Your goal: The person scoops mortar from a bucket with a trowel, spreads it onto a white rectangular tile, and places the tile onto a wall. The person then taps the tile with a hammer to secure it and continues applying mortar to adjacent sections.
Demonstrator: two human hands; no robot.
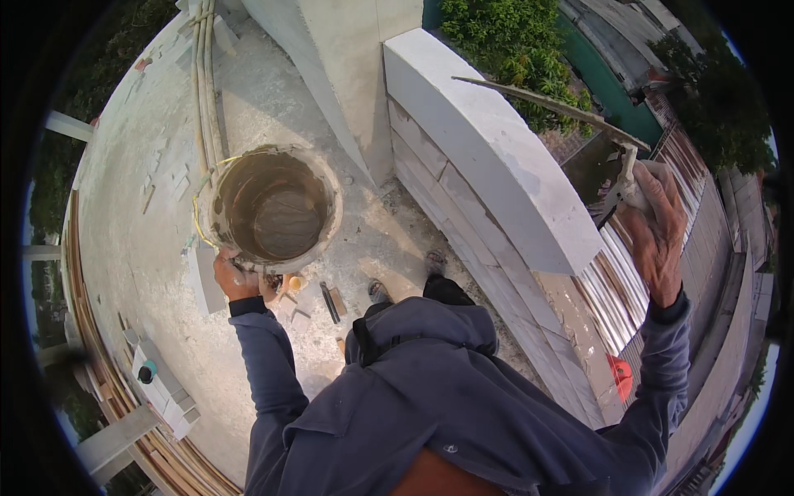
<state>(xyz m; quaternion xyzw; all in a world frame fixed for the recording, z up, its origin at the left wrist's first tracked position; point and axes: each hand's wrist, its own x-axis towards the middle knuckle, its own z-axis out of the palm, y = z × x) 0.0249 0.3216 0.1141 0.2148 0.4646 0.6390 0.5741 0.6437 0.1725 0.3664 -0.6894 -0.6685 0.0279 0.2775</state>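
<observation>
My left hand [237,277] is closed on the near left edge of a round bucket [333,194], beside its yellow handle [197,217]. Grey wet mortar [288,217] lies in the bucket, and dried mortar coats its inner wall. Out over the right side of the wall, my right hand [656,225] grips a mortar-smeared trowel [562,107]. Its long blade appears almost edge-on and points left, above the white top block [488,140] of the block wall [471,211]. Closer to me, the lower course carries a strip of grey mortar [571,318].
A concrete column [347,66] meets the wall's far end. On the floor left of my feet lie a dark bar [329,302] and small scraps. Long poles [203,91] lie behind the bucket. A red object [620,376] sits by the wall; beyond it are metal roofs [616,277] far below.
</observation>
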